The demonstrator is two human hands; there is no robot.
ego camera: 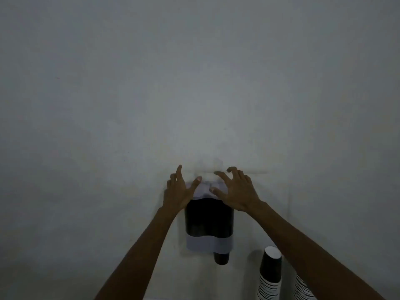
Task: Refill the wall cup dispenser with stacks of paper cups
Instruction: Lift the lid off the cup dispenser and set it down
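Note:
The wall cup dispenser (208, 221) hangs low on the wall, with a dark window and pale bands at top and bottom. A dark cup (221, 258) sticks out of its underside. My left hand (178, 191) rests on the dispenser's top left corner, thumb laid across the pale top. My right hand (236, 190) lies on the top right with fingers spread and curled. Neither hand holds a cup. A tall stack of paper cups (270, 276), dark on the outside and white at the upturned base, stands at the lower right.
A second cup stack (302, 287) shows partly behind my right forearm at the bottom right. The plain grey wall (194, 83) fills the rest of the dim view.

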